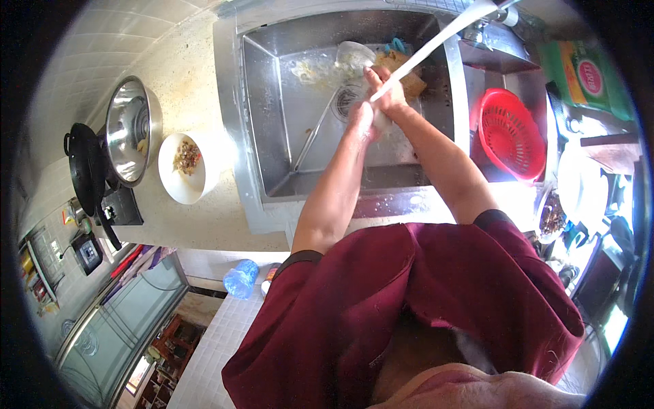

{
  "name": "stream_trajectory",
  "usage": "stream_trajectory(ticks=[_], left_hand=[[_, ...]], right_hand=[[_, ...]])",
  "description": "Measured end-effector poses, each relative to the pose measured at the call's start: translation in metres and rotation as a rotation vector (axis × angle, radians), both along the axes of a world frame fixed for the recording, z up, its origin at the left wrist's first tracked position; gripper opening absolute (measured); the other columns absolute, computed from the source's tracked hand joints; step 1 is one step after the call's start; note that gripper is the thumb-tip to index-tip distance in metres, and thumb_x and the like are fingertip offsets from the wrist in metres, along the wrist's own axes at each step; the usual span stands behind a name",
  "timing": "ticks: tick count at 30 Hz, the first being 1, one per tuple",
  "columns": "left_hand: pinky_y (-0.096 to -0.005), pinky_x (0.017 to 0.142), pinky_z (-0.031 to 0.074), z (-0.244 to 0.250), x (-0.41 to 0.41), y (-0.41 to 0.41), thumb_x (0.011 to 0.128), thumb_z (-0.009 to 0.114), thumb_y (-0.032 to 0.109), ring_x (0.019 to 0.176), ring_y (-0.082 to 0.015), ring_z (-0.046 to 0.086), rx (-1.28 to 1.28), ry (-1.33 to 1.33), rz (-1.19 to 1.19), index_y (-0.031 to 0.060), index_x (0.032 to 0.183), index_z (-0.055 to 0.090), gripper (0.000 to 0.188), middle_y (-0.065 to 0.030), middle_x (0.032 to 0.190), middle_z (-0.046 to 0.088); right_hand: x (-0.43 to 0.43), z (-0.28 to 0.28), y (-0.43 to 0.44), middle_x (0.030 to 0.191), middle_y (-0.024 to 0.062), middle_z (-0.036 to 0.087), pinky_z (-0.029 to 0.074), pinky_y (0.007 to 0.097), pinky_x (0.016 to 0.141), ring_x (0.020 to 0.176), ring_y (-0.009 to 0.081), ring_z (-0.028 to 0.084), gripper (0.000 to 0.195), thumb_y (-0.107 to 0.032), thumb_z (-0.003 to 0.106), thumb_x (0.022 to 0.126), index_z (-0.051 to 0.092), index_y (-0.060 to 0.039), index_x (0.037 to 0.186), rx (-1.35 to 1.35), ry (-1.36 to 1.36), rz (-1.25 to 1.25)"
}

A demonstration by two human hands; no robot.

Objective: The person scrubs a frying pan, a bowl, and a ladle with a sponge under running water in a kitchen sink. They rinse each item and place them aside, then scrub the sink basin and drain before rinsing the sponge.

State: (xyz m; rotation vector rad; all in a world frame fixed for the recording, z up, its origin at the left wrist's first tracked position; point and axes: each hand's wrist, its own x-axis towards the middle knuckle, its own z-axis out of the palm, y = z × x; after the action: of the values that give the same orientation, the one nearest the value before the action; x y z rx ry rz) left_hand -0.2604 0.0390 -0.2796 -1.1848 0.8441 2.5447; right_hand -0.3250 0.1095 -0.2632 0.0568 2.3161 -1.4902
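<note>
My left hand (363,116) and my right hand (389,92) are together over the steel sink basin (306,92), near its drain strainer (348,102). A white slanting streak (434,48), spout or water stream, ends at the hands. Something pale (381,121) shows between the palms; whether it is a held object or water is unclear. Just beyond my fingers lies a translucent bowl-like thing (353,55). Beside it are a brown cloth or sponge (414,82) and a small blue item (396,45). A thin metal rod or handle (317,133) leans across the basin floor, left of the hands.
Left on the counter (189,102) stand a white bowl with food scraps (196,180), a steel bowl (125,133) and a black wok (84,168). At right, a red plastic colander (511,133) sits in a second basin, beside a green package (590,76) bearing writing.
</note>
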Motion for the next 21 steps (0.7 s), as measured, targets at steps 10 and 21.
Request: stream_trajectory(ticks=[10,21], left_hand=[[-0.0423,0.087,0.048,-0.039,0.027,-0.084,0.092,0.042,0.017,0.102,-0.0293,0.061,-1.825,-0.392,-1.066,0.0107,0.115,0.057,0.028,-0.0137,0.111,0.062],[-0.0347,0.043,0.048,0.05,0.015,-0.097,0.088,0.057,0.02,0.048,-0.0194,0.058,-1.127,-0.158,-1.057,-0.0033,0.083,0.058,0.024,-0.0113,0.062,0.059]], right_hand=[[0.057,0.019,0.049,0.099,0.0121,0.066,0.054,0.0418,0.067,0.096,0.0275,0.064,0.031,-0.027,0.066,0.08,0.066,-0.0128,0.107,0.894,0.118,1.004],[-0.025,0.003,0.032,0.147,0.0109,0.018,0.04,0.0654,0.091,0.132,0.0469,0.024,0.064,-0.024,0.066,0.079,0.039,-0.042,0.134,0.994,0.098,0.506]])
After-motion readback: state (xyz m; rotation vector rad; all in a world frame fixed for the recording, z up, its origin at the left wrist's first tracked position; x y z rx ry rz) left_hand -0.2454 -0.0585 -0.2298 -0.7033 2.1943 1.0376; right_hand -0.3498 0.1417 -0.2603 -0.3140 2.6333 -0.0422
